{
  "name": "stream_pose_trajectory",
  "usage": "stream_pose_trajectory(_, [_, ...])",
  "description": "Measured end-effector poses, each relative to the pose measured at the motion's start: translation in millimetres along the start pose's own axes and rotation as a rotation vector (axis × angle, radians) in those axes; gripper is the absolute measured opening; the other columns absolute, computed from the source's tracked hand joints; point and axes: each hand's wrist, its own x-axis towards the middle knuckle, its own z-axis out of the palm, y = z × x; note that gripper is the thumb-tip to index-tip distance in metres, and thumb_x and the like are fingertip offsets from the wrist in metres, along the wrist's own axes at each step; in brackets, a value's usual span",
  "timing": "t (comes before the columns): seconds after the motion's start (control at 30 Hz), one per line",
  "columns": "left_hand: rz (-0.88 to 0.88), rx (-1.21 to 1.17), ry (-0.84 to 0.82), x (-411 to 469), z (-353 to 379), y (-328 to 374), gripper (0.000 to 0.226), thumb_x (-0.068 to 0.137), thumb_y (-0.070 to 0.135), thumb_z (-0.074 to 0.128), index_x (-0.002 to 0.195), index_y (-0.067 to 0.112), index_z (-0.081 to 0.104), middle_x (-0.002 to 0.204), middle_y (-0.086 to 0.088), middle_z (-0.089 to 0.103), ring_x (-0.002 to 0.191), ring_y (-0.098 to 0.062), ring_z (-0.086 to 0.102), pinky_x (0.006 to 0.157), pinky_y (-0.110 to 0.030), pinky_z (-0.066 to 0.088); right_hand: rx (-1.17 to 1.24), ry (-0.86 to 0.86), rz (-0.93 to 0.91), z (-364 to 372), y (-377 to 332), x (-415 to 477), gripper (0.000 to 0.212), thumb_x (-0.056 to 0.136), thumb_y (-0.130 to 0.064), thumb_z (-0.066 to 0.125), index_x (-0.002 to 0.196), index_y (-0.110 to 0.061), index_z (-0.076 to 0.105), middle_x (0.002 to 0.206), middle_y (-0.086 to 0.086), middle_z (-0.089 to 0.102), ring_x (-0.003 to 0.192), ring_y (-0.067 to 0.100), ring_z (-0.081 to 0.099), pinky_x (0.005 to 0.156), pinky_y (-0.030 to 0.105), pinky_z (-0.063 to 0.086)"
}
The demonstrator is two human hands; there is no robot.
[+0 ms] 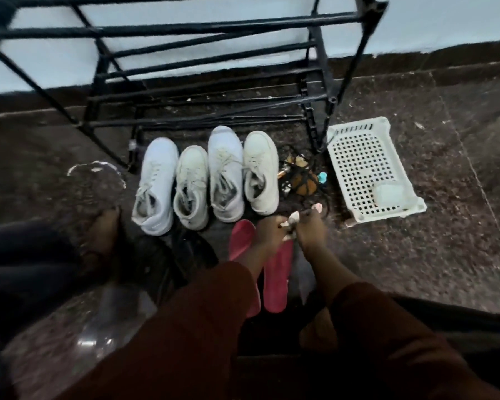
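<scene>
- The view looks down in dim light and is blurred throughout; the floor (416, 255) is dark and speckled
- The left hand (269, 230) and right hand (311, 226) meet low in the middle, and each pinches a small pale scrap (289, 226) between curled fingers
- The scrap sits between the two hands, touching both, just in front of the rightmost shoe; the fingers hide part of it, and what it is cannot be made out
- Its long axis seems to run away from the person, with the far end tilted slightly right; its two ends cannot be told apart
- Two red soles (277, 272) lie under the hands, pointing away from the person; the left arm covers much of one
- Four white shoes (156, 183) stand in a row, toes toward a black rack (185, 24), which the frame cuts off at the top
- A white basket (355, 157) lies right of the rack, holding a pale tub (387, 193)
- Dark shapes left of the soles are too murky to identify
</scene>
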Motion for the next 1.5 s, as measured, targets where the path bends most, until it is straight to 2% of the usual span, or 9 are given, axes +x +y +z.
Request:
stream_pose_trajectory(0.1, [-0.106, -0.104, 0.041, -17, -15, -37, 0.022, 0.091, 0.012, 0.059, 0.101, -0.005, 0.068, 0.099, -0.028, 0.067, 0.095, -0.034, 0.064, 0.063, -0.031, 0.033, 0.020, -0.185, 0.015, 37, 17, -13, 0.006, 0.073, -0.015, 0.069, 0.071, -0.010, 0.068, 0.060, 0.003, 0.059, 0.054, 0.008, 0.054, 0.058, 0.028, 0.044])
stream_pose_trajectory(0.27, [-0.364, -0.145, 0.096, -46, -55, -108, 0.029, 0.093, 0.011, 0.051, 0.113, -0.004, 0.065, 0.118, -0.022, 0.064, 0.111, -0.029, 0.059, 0.082, -0.030, 0.042, 0.081, -0.451, 0.069, 97, 19, -49, 0.029, 0.072, 0.014, 0.057, 0.072, -0.011, 0.072, 0.072, 0.010, 0.070, 0.065, 0.024, 0.067, 0.067, 0.036, 0.055])
stream_pose_trajectory(0.43, [-0.455, -0.335, 0.135, -73, -74, -165, 0.024, 0.090, 0.002, 0.054, 0.109, -0.003, 0.067, 0.109, -0.022, 0.067, 0.082, -0.009, 0.064, 0.056, -0.014, 0.039, 0.110, -0.598, 0.173, 135, 9, -76, 0.042, 0.073, 0.027, 0.045, 0.064, -0.009, 0.064, 0.064, 0.012, 0.062, 0.046, 0.012, 0.059, 0.049, 0.025, 0.050])
stream_pose_trajectory(0.6, [-0.654, -0.454, 0.256, -92, -75, -204, 0.023, 0.094, 0.014, 0.049, 0.099, 0.004, 0.069, 0.108, -0.021, 0.065, 0.109, -0.034, 0.060, 0.087, -0.030, 0.048, 0.001, -0.569, 0.196, 162, 9, -98, 0.042, 0.071, 0.028, 0.042, 0.061, -0.009, 0.059, 0.068, 0.012, 0.059, 0.061, 0.024, 0.055, 0.063, 0.036, 0.048])
stream_pose_trajectory(0.73, [-0.901, -0.340, 0.429, -114, -77, -241, 0.034, 0.093, 0.013, 0.051, 0.125, 0.008, 0.057, 0.130, -0.018, 0.053, 0.122, -0.032, 0.047, 0.099, -0.031, 0.037, -0.092, -0.572, 0.204, 176, 23, -107, 0.046, 0.070, 0.022, 0.045, 0.045, -0.014, 0.059, 0.062, 0.008, 0.054, 0.066, 0.024, 0.051, 0.063, 0.038, 0.042])
stream_pose_trajectory(1.23, [-1.109, -0.556, 0.378, -117, -69, -245, 0.101, 0.069, 0.015, 0.083, 0.144, 0.004, 0.015, 0.145, -0.022, 0.033, 0.129, -0.035, 0.040, 0.106, -0.043, 0.038, -0.182, -0.571, 0.140, 182, 34, -132, 0.030, 0.077, 0.016, 0.047, 0.092, -0.006, 0.060, 0.092, 0.013, 0.057, 0.082, 0.020, 0.052, 0.056, 0.020, 0.041])
stream_pose_trajectory(1.37, [-1.063, -0.581, 0.361, -123, -75, -237, 0.081, 0.078, 0.008, 0.075, 0.142, -0.002, 0.026, 0.143, -0.022, 0.037, 0.128, -0.034, 0.042, 0.105, -0.039, 0.039, -0.148, -0.596, 0.148, 168, 12, -144, 0.042, 0.079, 0.022, 0.034, 0.109, 0.010, 0.061, 0.096, 0.023, 0.062, 0.055, 0.012, 0.058, 0.041, 0.011, 0.041])
stream_pose_trajectory(1.43, [-1.028, -0.577, 0.382, -129, -75, -232, 0.063, 0.079, 0.007, 0.071, 0.134, -0.002, 0.041, 0.134, -0.021, 0.049, 0.119, -0.034, 0.051, 0.096, -0.038, 0.046, -0.104, -0.576, 0.168, 159, 1, -151, 0.040, 0.082, 0.023, 0.031, 0.109, 0.012, 0.057, 0.072, 0.025, 0.067, 0.033, 0.004, 0.053, 0.034, 0.011, 0.038])
stream_pose_trajectory(1.5, [-1.009, -0.630, 0.424, -136, -77, -223, 0.047, 0.080, 0.013, 0.067, 0.123, -0.001, 0.054, 0.123, -0.021, 0.058, 0.109, -0.034, 0.058, 0.088, -0.036, 0.051, -0.053, -0.571, 0.213, 152, -1, -155, 0.034, 0.084, 0.020, 0.037, 0.111, 0.009, 0.056, 0.051, 0.009, 0.064, 0.034, 0.002, 0.053, 0.035, 0.012, 0.039])
